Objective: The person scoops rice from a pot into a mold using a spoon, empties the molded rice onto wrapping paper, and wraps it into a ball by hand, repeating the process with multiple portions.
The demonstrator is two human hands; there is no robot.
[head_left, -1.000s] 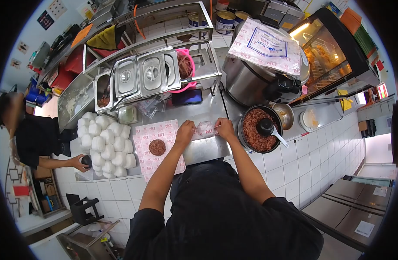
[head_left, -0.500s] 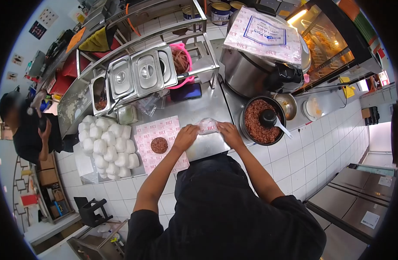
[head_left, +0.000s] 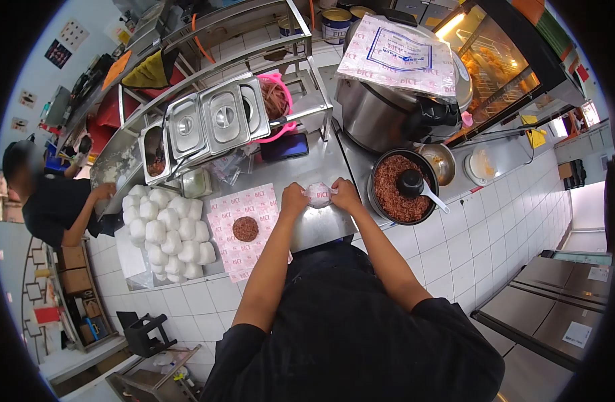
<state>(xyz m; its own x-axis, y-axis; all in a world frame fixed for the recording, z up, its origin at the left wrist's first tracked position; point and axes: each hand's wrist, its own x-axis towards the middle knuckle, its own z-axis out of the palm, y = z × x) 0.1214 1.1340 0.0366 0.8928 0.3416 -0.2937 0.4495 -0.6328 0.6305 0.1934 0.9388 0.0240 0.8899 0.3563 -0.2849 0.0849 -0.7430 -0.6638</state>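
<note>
Standing past the left end of the steel table (head_left: 311, 228), a co-worker (head_left: 43, 208) has one hand (head_left: 104, 191) by the rim of a metal trough (head_left: 116, 164), which crowds that end for me. White bundles (head_left: 163, 231) pile up there, close to the left front corner. Next along, I see a printed paper sheet (head_left: 228, 253), its near side reaching the front edge, with a round rice patty (head_left: 245, 229) lying flat on it and a margin of paper all around. Just right of that sheet is the left hand (head_left: 294, 199) — fingers curled in, pinching the left end of a paper packet (head_left: 319, 195). The right hand (head_left: 346, 195) is curled the same way on the packet's other end. The packet sits between them, in from the front edge, and I have bare steel before it and behind it, back toward the phone (head_left: 285, 147). Past the right hand I have little room — a pot (head_left: 371, 194) of rice (head_left: 396, 174) stands near, close to the front edge, with a black scoop (head_left: 410, 182) on the rice and a white handle (head_left: 436, 199) leaning over the pot's right rim.
</note>
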